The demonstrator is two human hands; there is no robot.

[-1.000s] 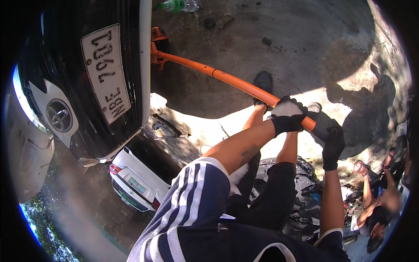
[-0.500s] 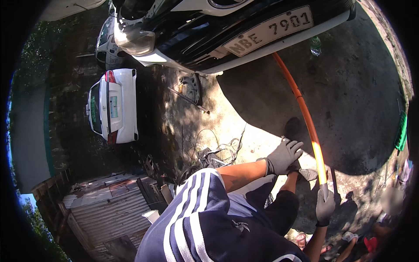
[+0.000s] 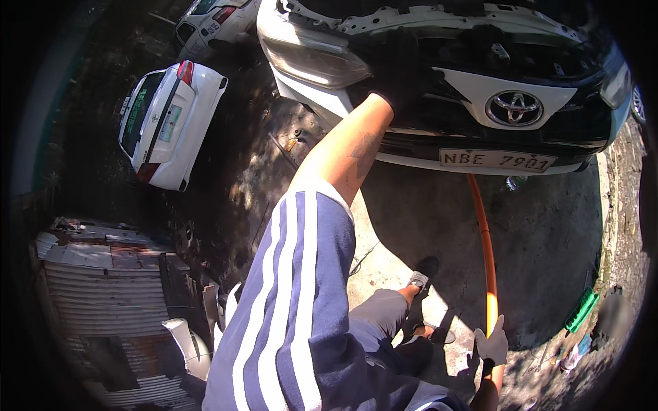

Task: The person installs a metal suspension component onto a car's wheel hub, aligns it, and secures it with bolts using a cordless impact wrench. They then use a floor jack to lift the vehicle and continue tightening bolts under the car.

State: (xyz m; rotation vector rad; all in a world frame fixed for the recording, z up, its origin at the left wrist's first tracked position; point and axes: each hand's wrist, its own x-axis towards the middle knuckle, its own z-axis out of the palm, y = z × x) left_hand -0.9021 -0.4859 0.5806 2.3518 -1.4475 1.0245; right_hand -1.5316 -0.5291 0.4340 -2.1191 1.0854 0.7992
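Observation:
A white and black car front (image 3: 425, 147) stands ahead with its hood area uncovered. My left arm stretches out to its grille beside the headlight (image 3: 315, 61). My left hand (image 3: 396, 82), in a dark-looking glove, is lost in shade there, and its fingers cannot be made out. From under the bumper a long orange pole (image 3: 485, 240) runs back toward me. Near its close end my right hand (image 3: 492, 346), in a grey glove, holds the pole between thumb and fingers. Part of the pole shows beside my right wrist.
A white car (image 3: 168, 127) is parked at left, with another white car (image 3: 212, 27) behind it. Corrugated sheets (image 3: 103, 288) lie at lower left beside a white panel (image 3: 188, 346). A plastic bottle (image 3: 515, 183) stands near the bumper. A green plastic piece (image 3: 582, 309) lies at right.
My left hand has gone from beside my knee up to the car's grille. My view has risen, showing more of the car front. My right hand stays at the pole.

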